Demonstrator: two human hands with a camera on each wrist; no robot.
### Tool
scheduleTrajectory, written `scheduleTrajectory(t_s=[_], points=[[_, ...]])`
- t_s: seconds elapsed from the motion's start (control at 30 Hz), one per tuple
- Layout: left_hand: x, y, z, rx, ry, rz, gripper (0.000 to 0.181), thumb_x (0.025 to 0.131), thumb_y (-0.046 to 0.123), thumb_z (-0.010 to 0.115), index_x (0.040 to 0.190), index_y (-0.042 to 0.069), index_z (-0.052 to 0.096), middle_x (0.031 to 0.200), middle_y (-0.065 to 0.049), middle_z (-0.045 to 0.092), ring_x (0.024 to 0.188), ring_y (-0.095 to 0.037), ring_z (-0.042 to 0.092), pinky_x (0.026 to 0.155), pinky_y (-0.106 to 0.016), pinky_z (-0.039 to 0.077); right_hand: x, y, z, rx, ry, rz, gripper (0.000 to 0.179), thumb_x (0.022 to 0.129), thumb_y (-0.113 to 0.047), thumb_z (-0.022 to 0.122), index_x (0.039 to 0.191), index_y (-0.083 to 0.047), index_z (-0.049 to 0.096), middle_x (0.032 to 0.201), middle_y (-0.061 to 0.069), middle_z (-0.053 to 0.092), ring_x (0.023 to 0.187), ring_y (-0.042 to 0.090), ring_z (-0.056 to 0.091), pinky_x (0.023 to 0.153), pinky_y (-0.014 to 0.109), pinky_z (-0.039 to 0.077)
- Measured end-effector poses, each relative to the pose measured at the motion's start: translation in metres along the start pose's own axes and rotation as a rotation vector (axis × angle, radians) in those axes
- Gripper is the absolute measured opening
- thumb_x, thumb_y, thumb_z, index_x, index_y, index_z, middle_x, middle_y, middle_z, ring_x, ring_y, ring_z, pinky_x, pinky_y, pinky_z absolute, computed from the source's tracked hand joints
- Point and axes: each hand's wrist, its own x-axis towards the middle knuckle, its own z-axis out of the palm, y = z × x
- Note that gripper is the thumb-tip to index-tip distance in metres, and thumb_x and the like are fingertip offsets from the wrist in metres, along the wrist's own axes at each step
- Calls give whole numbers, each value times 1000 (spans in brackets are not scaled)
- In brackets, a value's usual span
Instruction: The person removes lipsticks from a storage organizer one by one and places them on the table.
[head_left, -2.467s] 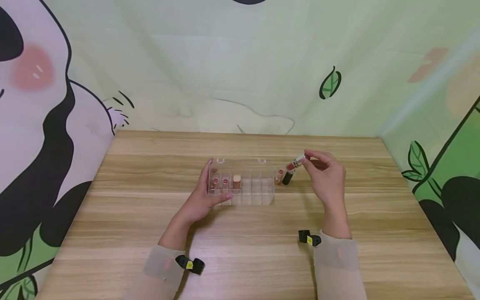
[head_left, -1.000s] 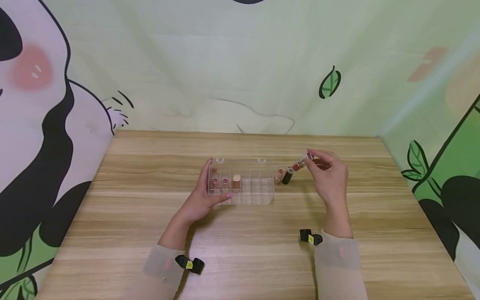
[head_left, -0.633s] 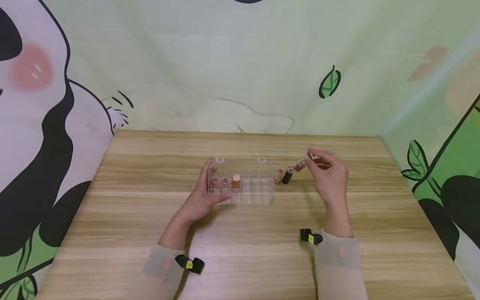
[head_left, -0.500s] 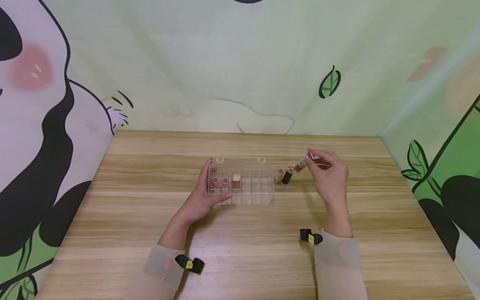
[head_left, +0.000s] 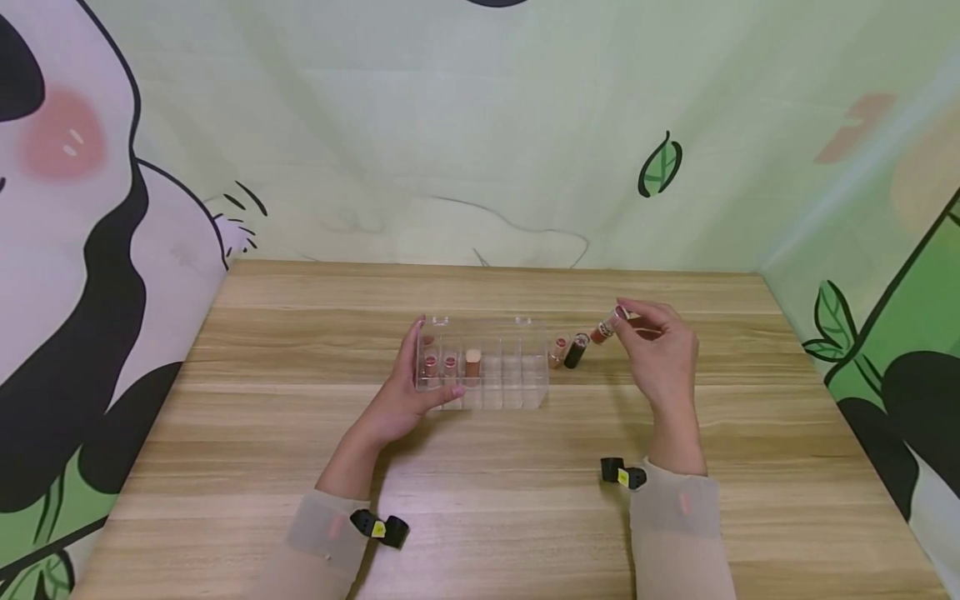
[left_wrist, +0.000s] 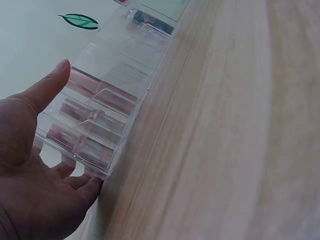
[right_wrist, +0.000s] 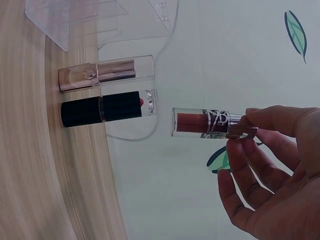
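At its left end, a clear plastic lipstick organizer [head_left: 513, 396] is gripped by my left hand [head_left: 397, 404], thumb across the front wall and the other fingers round the far side. Two pink-topped lipsticks [left_wrist: 82, 140] and a wider brown tube [head_left: 473, 364] stand in its left compartments. My right hand [head_left: 660, 354] pinches one end of a clear-and-silver lipstick [right_wrist: 192, 122] with a reddish-brown body, held tilted above the table. Left of it, a black lipstick [right_wrist: 102, 109] and a rose-gold lipstick [right_wrist: 97, 75] stand upright on the table, between organizer and hand.
The wood-grain table [head_left: 487, 500] runs back to a pale cloth backdrop [head_left: 450, 150] printed with a panda and leaves. Black wrist cameras sit on both sleeves [head_left: 675, 517].
The right hand has shifted slightly to the right with the pinched lipstick, which no longer overlaps the black lipstick's top in the head view. My left hand and the organizer stay in place.
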Motion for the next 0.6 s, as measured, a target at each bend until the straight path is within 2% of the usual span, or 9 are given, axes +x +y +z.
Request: scheduleTrajectory(t_s=[0.6], points=[[-2,1,0,16,2,-3,122,90,28,89,169,48,-2,175,-14,17,160,-45,16,126,-71,9,0,3,1,-28,-8,10,25,99,-7,77,123,-4,80,119,12,72,95,5,65,87,18,52]])
